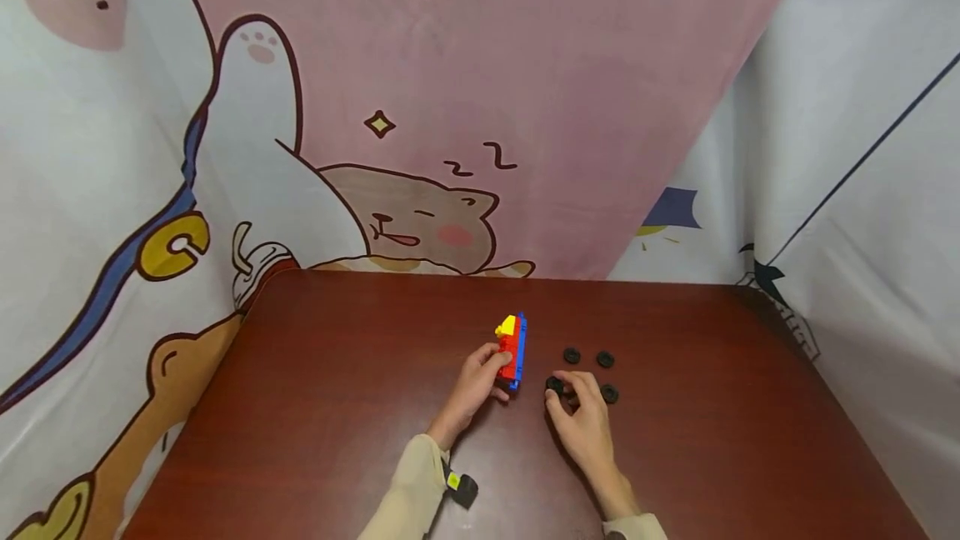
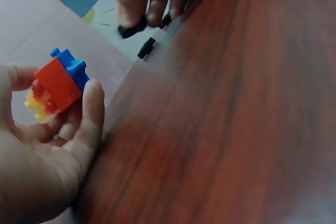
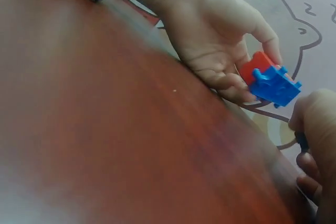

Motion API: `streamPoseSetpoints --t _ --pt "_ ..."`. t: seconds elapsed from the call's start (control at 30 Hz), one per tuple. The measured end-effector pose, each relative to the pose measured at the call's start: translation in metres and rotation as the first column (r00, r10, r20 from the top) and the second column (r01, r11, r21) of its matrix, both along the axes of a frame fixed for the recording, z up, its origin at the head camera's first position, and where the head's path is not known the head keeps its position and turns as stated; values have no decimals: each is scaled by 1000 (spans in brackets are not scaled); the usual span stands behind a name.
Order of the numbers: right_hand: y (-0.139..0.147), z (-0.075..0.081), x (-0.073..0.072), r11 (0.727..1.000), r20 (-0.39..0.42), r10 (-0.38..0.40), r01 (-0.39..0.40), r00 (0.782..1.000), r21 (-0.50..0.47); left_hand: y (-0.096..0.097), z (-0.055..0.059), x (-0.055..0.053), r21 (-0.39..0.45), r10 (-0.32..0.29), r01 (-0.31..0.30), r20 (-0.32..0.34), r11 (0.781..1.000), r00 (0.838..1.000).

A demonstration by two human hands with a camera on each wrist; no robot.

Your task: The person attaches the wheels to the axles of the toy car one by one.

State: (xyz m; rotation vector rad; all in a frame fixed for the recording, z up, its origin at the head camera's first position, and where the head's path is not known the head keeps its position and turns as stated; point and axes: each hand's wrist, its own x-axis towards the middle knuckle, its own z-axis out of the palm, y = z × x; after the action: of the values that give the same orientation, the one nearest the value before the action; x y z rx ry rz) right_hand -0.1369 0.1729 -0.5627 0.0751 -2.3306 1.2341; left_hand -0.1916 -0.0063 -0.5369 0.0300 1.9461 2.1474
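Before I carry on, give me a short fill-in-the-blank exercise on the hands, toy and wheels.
1. The toy held by the left hand is red, blue and ____.
2. The right hand pinches a wheel whose colour is ____.
3. In the head view, the loose wheels on the table lie to the toy's ____.

Missing words: yellow; black; right.

The left hand (image 1: 474, 377) is held over the table (image 1: 352, 373), slightly left of its centre, with thumb and fingers curled toward each other in a grip. The right hand (image 1: 587, 423) is lowered toward the table just right of its centre, thumb and fingertips bent into a pinch. Both sleeved forearms (image 1: 408, 486) are extended from the table's near side.
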Motion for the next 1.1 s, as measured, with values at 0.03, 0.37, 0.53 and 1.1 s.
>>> streamPoseSetpoints --t 0.03,0.37,0.53,1.1 --pt "-3 0 -5 1000 -11 12 -12 1000 -21 -1 -2 -3 45 -11 11 8 999 1000" --pt "-40 7 -69 952 -102 22 -52 995 -302 -5 -11 -50 330 -119 121 -26 936 993" --pt "-58 29 -76 932 -215 8 -85 977 -353 -5 -11 -68 310 -126 136 -50 941 991" --pt "-62 37 -72 918 -71 81 -102 994 -384 -7 -10 -70 329 -127 129 -27 935 991"
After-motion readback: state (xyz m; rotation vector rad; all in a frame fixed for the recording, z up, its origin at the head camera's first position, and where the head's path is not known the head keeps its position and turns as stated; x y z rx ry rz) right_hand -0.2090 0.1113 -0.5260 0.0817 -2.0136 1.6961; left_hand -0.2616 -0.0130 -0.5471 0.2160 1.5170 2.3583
